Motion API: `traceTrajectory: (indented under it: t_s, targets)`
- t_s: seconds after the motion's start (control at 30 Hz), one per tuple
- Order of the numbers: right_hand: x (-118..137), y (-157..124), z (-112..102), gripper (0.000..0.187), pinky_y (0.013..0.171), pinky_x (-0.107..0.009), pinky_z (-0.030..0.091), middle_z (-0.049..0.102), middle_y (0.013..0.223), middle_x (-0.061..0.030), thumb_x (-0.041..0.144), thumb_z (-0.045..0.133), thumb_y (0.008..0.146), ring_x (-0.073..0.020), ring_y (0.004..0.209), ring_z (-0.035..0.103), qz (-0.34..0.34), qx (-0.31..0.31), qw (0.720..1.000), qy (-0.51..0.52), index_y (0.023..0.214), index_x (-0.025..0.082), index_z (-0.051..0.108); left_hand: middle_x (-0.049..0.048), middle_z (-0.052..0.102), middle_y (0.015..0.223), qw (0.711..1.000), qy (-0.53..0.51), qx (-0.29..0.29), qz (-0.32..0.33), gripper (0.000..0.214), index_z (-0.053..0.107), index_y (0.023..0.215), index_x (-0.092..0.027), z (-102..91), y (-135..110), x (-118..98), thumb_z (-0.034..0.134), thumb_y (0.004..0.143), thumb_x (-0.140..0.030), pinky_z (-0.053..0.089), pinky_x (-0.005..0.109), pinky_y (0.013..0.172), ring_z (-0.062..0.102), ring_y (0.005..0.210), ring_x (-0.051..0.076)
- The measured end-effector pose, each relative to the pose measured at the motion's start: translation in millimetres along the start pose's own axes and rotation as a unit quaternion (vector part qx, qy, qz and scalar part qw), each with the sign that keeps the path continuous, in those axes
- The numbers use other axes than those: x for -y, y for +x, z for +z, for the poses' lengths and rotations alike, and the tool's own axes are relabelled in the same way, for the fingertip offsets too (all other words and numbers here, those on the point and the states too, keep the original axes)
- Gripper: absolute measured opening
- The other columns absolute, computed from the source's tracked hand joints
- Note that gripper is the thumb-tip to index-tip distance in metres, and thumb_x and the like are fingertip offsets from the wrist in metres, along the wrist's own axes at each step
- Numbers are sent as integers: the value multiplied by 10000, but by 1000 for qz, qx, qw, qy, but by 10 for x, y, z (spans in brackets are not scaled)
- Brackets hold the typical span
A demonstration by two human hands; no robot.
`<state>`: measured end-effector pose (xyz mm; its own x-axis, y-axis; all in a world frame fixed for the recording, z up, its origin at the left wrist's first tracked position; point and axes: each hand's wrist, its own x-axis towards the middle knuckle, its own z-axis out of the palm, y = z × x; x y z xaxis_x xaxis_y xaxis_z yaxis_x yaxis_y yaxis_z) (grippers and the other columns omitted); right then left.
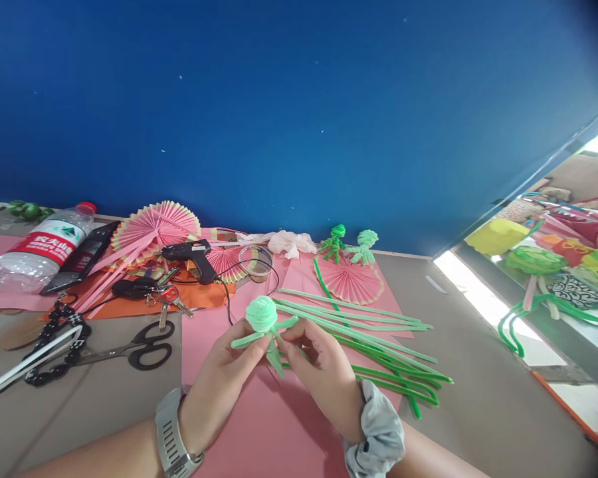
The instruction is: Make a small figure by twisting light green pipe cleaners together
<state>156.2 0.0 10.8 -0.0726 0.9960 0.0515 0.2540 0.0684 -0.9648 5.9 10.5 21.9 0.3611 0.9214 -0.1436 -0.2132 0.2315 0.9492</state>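
My left hand and my right hand both pinch a small light-green pipe-cleaner figure with a coiled round head and thin limbs, held just above a pink paper sheet. Fingers of both hands are closed on its body below the head. A bundle of loose green pipe cleaners lies right of my right hand. Two finished green pipe-cleaner figures stand further back by a pink folded paper fan.
A black glue gun with its cord, keys, black scissors, a water bottle, a large pink paper fan and a bead string lie at left. A blue wall rises behind; colourful craft items sit at right.
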Motion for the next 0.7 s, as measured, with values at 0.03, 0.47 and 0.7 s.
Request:
traceTrajectory:
  t_s: [0.03, 0.47, 0.7]
  targets:
    - [2, -12, 2, 75, 595, -234, 423, 557, 707, 7, 200, 498, 814, -117, 642, 518, -8, -2, 1000, -21, 743, 178, 494, 5, 655, 1037, 1000, 3, 0, -2, 306, 552, 1132, -236, 0, -4, -5, 524, 832, -290, 436, 243, 827, 572, 962, 180]
    - [91, -78, 4, 70, 578, -243, 420, 585, 805, -23, 181, 469, 833, -145, 666, 530, -87, 16, 988, -126, 852, 202, 533, 14, 657, 954, 998, 36, -49, 8, 293, 565, 1092, -208, 42, -18, -7, 515, 823, -312, 435, 250, 763, 577, 816, 171]
    - [97, 84, -196, 186, 510, -209, 394, 510, 614, 33, 324, 456, 869, -91, 531, 455, -44, 151, 984, -84, 793, 166, 516, 28, 676, 881, 999, -4, -41, -25, 256, 624, 1014, -210, -6, -16, -119, 520, 811, -328, 461, 259, 755, 598, 849, 202]
